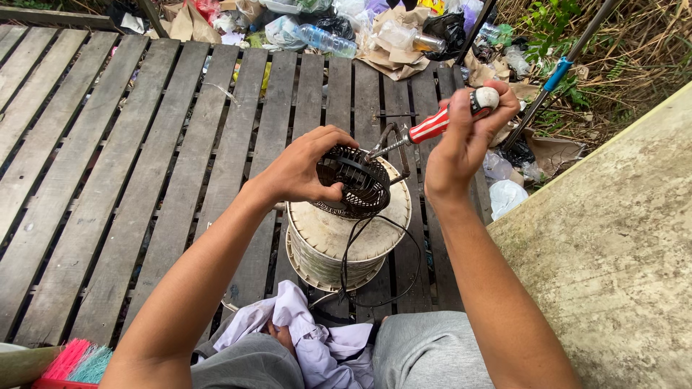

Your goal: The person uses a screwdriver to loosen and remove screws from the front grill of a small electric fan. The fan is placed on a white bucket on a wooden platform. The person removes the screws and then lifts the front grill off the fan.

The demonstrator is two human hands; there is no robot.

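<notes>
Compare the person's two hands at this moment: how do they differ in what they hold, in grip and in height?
The left hand wraps over a small black wire-cage fan; the right hand pinches a red-and-white screwdriver by its handle. The left hand sits low, steadying the fan on a round white drum; the right hand is raised higher, angling the tool down. Both meet at the fan.

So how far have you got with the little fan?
Already done: the small black fan sits on the round white tub, its cord hanging loose. In hand: the left hand steadies the fan's cage while the right hand works the red-and-white screwdriver into it. Left: the cage looks closed, so it seems early.
</notes>
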